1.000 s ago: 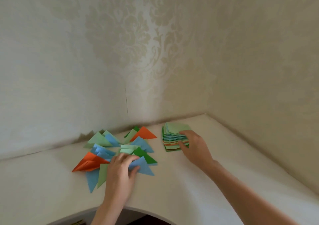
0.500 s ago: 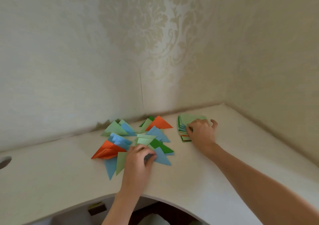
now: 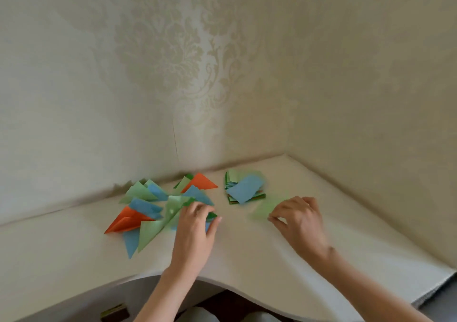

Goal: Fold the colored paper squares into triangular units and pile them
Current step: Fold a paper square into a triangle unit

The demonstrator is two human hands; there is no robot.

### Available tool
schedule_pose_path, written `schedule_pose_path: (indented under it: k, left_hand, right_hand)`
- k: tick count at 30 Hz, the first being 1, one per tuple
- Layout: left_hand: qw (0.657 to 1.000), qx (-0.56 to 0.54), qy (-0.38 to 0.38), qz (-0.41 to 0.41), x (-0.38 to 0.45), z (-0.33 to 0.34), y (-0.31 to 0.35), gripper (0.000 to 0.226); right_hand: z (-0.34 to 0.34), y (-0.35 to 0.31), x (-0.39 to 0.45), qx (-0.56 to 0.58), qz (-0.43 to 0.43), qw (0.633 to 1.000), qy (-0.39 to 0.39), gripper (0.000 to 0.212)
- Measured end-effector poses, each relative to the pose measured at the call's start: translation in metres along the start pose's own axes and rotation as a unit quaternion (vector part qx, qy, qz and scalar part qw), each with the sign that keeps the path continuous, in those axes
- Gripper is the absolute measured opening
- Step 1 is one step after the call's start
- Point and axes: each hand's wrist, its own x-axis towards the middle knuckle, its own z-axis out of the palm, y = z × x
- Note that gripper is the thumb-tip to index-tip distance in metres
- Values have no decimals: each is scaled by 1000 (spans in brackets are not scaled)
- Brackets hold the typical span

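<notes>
Pulling a fresh light green sheet [image 3: 265, 208] off the stack [image 3: 232, 196], the right hand [image 3: 300, 219] pinches it between thumb and fingertips, with the other fingers curled. The sheet is blurred, so its exact outline cannot be made out; it sits on or just above the desk [image 3: 247, 260], between the stack and the hand. A blue square [image 3: 246, 188] now tops the stack, lying slightly askew.

The left hand [image 3: 197, 222] rests on the near edge of the pile [image 3: 158, 205] of folded triangles, in orange, blue and green, fingers bent onto the paper; whether it actually grips a unit cannot be told.

To do this step well, the sheet likely needs to come to the bare patch of desk in front of the person, well apart from both the stack and the pile, and lie flat and square. The left hand should probably let go of the pile and pin one corner while the right brings the opposite corner across, matching edges before any crease is pressed.
</notes>
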Motion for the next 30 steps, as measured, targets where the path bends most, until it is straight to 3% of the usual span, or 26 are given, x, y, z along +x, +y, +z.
schedule_pose_path:
  k: [5,8,13,16,22,26,30]
  left_hand:
    - [975,-167,-146,29,-4,35,45,25]
    - [960,-177,-217,26,-10,52,55,32]
    - [966,-139,-216,29,-7,64,55,30]
    - [967,-136,-213,29,-2,68,56,27]
    - [963,-156,-219,-34,6,76,60,28]
    - [948,-185,-239,-103,13,80,60,30]
    - [940,-201,-247,-121,15,81,54,28]
  right_hand:
    - [-4,-1,-32,3,4,999,-46,15]
    - [-3,-3,-41,47,9,996,-81,10]
    - [-1,9,-40,197,61,968,-144,26]
    - [-1,15,-38,267,107,947,-141,37]
    - [4,18,-37,284,174,930,-158,39]
    - [3,21,-37,285,180,926,-170,39]
    - [2,20,-37,284,179,927,-168,34]
